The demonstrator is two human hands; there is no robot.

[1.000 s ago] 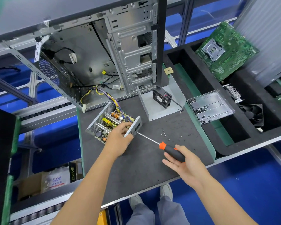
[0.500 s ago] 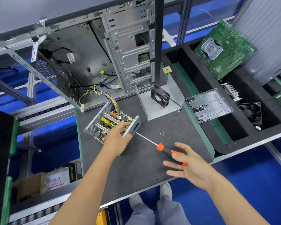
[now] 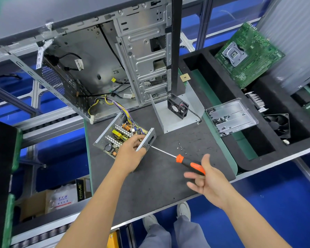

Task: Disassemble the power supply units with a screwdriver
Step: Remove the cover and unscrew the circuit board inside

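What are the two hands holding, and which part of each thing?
The left hand grips the power supply by its metal end plate. The right hand has its fingers spread, with the screwdriver handle's end against the palm, not wrapped.

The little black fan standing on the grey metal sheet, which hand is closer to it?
Left. The left hand grips the open power supply unit just below-left of the little black fan; the right hand is farther down, at the orange-and-black screwdriver.
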